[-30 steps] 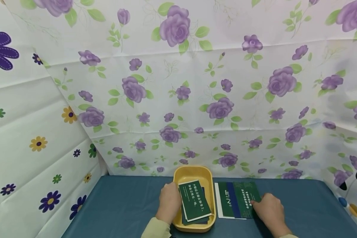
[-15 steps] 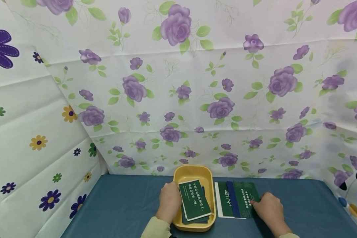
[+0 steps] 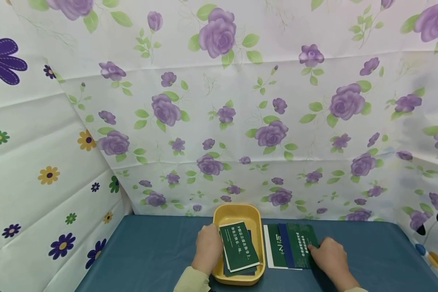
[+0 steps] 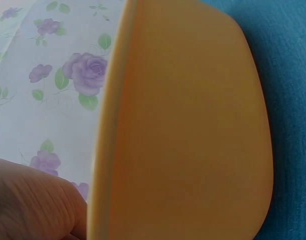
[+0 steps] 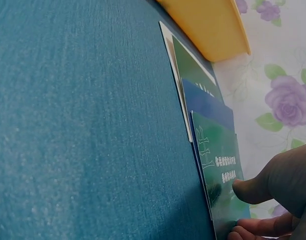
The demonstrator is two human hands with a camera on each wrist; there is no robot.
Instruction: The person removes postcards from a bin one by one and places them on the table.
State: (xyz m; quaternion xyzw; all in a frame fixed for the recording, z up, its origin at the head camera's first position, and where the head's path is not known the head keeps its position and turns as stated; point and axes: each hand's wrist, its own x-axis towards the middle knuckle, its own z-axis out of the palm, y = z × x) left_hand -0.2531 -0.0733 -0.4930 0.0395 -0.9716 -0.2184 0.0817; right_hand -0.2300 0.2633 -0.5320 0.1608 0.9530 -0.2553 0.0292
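My left hand (image 3: 208, 248) grips the left rim of a yellow plastic tray (image 3: 255, 213), its thumb side showing by the rim (image 4: 104, 135) in the left wrist view. Inside the tray lies a small pile of cards, topped by a white-edged green card (image 3: 239, 247) with white lettering. To the right of the tray, overlapping cards lie fanned out: a white-edged green one (image 3: 273, 251), a blue one (image 3: 287, 249) and a green one (image 3: 305, 233) uppermost. My right hand (image 3: 330, 257) pinches this uppermost green card at its right end, thumb (image 5: 248, 190) on its face and fingers curled at its edge.
A dark blue-green cloth (image 3: 160, 243) covers the table. Behind it rises a white sheet printed with purple roses (image 3: 271, 134), and another flowered sheet (image 3: 18, 202) hangs at the left. The tray stands close to the back sheet.
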